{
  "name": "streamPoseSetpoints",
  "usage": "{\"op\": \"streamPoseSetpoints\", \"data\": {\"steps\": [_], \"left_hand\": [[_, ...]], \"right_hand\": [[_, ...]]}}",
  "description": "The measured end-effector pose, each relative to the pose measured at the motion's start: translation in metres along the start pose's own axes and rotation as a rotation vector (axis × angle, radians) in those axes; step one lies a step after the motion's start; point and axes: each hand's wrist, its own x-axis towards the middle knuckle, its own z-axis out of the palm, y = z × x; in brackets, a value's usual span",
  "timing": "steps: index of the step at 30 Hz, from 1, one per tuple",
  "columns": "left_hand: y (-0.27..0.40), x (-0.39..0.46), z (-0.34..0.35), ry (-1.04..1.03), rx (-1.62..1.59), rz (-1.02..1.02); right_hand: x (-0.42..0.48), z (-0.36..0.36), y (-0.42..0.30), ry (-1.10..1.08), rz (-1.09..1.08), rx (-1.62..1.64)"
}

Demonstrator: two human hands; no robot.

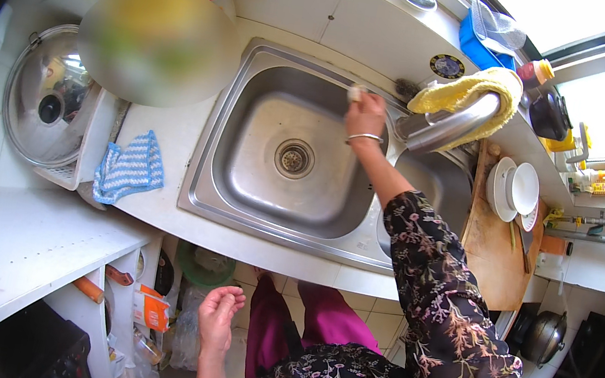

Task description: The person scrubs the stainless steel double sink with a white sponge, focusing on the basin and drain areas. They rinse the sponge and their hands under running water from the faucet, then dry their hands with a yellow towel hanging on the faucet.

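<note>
My right hand (368,116), with a silver bangle at the wrist, reaches over the back right part of a stainless steel sink basin (256,188). Its fingers grip a small whitish object (356,93), too small to name, near the back rim. A drain strainer (294,159) sits in the basin floor. To the right of that hand, a metal faucet (456,123) has a yellow cloth (467,90) draped over it. My left hand (220,312) hangs below the counter's front edge, fingers curled together with nothing visible in them.
A blue-and-white striped cloth (133,168) lies left of the sink, near a glass pot lid (50,95). A blurred patch hides the counter's back left. On the right, white dishes (511,186) and a knife (524,246) rest on a wooden board (490,276).
</note>
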Motion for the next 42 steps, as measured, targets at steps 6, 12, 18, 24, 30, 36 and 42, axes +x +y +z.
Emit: {"op": "streamPoseSetpoints", "data": {"steps": [6, 12, 18, 24, 30, 36, 42], "left_hand": [[-0.009, 0.001, -0.004, 0.043, 0.035, -0.031], [-0.005, 0.003, -0.008, 0.090, 0.069, -0.050], [-0.008, 0.011, 0.001, 0.092, 0.036, -0.030], [-0.019, 0.014, 0.004, 0.098, 0.081, -0.080], [-0.034, 0.020, 0.002, 0.121, 0.057, -0.109], [-0.029, 0.018, 0.008, 0.092, 0.001, -0.079], [-0.023, 0.034, 0.008, 0.084, -0.014, -0.074]], "right_hand": [[0.020, 0.076, -0.008, -0.151, -0.162, -0.030], [0.022, 0.168, -0.078, -0.355, 0.049, 0.121], [-0.079, 0.106, -0.127, -0.603, -0.358, 0.299], [-0.038, 0.074, -0.001, -0.865, -0.116, 0.013], [-0.028, 0.093, 0.074, -1.287, -0.611, -0.851], [-0.131, 0.035, 0.050, -1.676, -0.651, -0.594], [-0.139, 0.041, 0.047, -1.074, 0.357, -0.247]]}}
